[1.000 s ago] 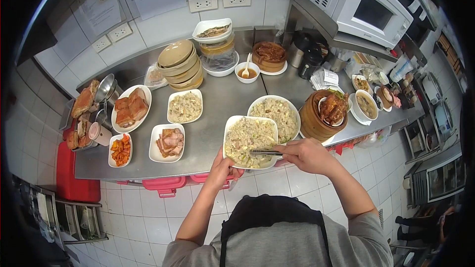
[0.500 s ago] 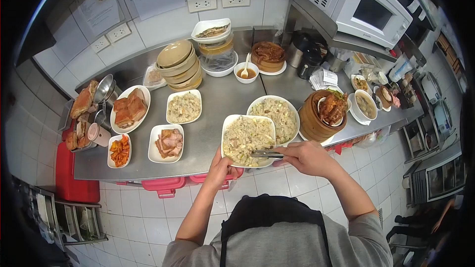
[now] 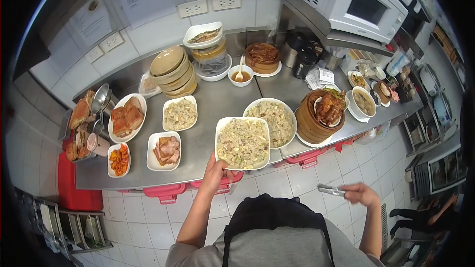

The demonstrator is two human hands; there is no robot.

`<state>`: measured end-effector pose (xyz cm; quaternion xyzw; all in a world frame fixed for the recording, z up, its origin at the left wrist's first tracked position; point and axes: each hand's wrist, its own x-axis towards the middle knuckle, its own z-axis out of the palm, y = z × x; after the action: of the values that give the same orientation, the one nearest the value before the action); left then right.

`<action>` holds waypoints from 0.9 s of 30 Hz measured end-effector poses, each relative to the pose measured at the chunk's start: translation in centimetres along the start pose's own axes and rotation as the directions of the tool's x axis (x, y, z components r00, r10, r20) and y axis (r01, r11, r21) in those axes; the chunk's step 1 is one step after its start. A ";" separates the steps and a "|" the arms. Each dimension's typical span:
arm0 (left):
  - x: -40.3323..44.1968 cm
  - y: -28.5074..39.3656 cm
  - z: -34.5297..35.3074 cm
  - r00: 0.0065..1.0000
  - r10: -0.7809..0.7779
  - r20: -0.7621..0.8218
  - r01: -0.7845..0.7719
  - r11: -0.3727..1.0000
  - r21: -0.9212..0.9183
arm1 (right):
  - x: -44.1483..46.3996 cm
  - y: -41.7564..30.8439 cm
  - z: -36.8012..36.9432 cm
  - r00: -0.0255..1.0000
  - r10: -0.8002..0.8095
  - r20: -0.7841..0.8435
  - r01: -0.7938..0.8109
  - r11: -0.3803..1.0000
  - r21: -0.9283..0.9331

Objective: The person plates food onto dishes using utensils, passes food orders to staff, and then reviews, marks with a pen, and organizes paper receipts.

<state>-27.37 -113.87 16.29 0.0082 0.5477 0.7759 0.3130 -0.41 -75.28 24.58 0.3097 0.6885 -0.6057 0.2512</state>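
Note:
My left hand (image 3: 217, 174) grips the lower left corner of a white square dish of fried rice (image 3: 243, 143), held up at the counter's front edge. Behind it and partly covered by it, a round plate of fried rice (image 3: 275, 121) rests on the counter. My right hand (image 3: 362, 195) is closed around metal tongs (image 3: 331, 190), out over the floor to the right and apart from the dish. A smaller dish of fried rice (image 3: 179, 113) and a dish of sliced meat (image 3: 164, 151) sit to the left of my left hand.
The steel counter (image 3: 225, 100) also bears roasted meat (image 3: 127, 116), orange pickles (image 3: 118, 160), stacked bowls (image 3: 173, 71), a sauce bowl (image 3: 241, 76), bamboo steamers (image 3: 316, 121) and a soup bowl (image 3: 362, 103). A microwave (image 3: 368, 10) overhangs the right side. Another person (image 3: 420, 217) is at far right.
My right hand has drawn back from the rice dish, moving right and down with the tongs. The left hand still holds the dish, slightly lower and further left in view.

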 end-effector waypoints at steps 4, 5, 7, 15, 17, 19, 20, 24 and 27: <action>0.4 -0.6 -0.5 1.000 0.021 -0.017 -0.020 0.998 0.053 | 0.7 22.9 -1.9 0.793 0.328 -0.513 -0.605 0.329 -0.725; 0.5 -0.5 0.0 0.999 0.037 -0.005 -0.037 0.998 0.047 | -0.5 25.6 -1.2 0.670 0.363 -0.647 -0.742 0.312 -0.594; 0.2 0.2 1.0 0.998 0.037 0.047 -0.037 0.999 0.006 | -1.8 30.6 0.1 0.664 0.433 -0.610 -0.745 0.447 -0.495; 0.7 -0.1 13.0 0.900 -0.143 0.411 0.172 0.984 -0.034 | -4.1 38.7 3.1 0.379 0.687 -0.620 -0.900 0.429 -0.074; 1.3 -1.8 17.6 0.844 -0.230 0.484 0.261 0.965 0.003 | -1.8 48.2 1.1 0.364 0.799 -0.479 -0.905 0.424 0.018; 2.4 -4.6 22.0 0.775 -0.307 0.552 0.347 0.937 0.035 | -3.9 46.6 0.2 0.379 0.756 -0.533 -0.888 0.460 0.020; 3.5 -6.6 23.6 0.722 -0.354 0.594 0.393 0.917 0.068 | -3.2 50.4 -0.9 0.369 0.743 -0.559 -0.882 0.469 0.040; 5.6 -12.7 34.2 0.674 -0.410 0.614 0.307 0.912 0.271 | -2.5 53.1 -9.7 0.401 0.770 -0.497 -0.780 0.571 0.256; 6.9 -15.9 41.4 0.680 -0.441 0.586 0.285 0.895 0.343 | -2.0 52.0 -17.9 0.317 0.686 -0.655 -0.588 0.684 0.432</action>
<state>-10.66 -72.24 16.98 0.2023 0.4785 0.5787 0.6287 39.52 -53.99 -6.74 0.7976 0.5095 -0.2968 0.1267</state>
